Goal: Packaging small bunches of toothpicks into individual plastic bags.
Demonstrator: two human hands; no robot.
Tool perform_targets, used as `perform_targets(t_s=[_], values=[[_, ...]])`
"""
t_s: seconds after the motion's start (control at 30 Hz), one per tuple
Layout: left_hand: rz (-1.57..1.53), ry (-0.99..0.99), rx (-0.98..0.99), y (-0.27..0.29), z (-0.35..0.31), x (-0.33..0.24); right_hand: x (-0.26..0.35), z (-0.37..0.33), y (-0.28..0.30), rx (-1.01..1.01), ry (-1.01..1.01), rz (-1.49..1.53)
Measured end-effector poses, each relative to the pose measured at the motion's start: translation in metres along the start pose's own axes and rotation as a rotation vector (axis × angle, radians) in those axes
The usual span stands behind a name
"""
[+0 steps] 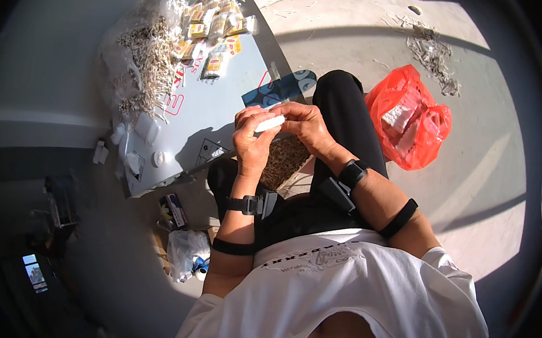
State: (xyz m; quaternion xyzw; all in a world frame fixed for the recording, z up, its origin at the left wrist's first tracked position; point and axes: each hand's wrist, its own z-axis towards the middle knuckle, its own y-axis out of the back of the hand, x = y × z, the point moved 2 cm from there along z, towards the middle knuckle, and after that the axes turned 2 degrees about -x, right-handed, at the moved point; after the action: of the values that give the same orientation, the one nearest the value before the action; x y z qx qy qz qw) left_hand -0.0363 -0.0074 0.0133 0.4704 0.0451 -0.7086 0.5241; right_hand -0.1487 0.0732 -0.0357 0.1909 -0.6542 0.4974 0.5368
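While pinching one small white box, left hand and right hand, board edge just beside.

Bright red plastic bag at right of centre, white stuff inside. Upper left, a pale grey board with red lettering carries yellow-and-white small boxes and tan sticks. White shirt, black trousers, black wrist straps.
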Motion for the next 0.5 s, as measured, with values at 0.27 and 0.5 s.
perform_targets(t_s=[0.27,0.5], values=[[-0.056,0.089,-0.004,-0.001,-0.006,0.016,-0.005,-0.001,0.003,-0.019,-0.103,0.098],[-0.354,0.365,0.003,-0.004,-0.013,0.03,-0.009,-0.005,0.008,0.021,-0.192,-0.002]])
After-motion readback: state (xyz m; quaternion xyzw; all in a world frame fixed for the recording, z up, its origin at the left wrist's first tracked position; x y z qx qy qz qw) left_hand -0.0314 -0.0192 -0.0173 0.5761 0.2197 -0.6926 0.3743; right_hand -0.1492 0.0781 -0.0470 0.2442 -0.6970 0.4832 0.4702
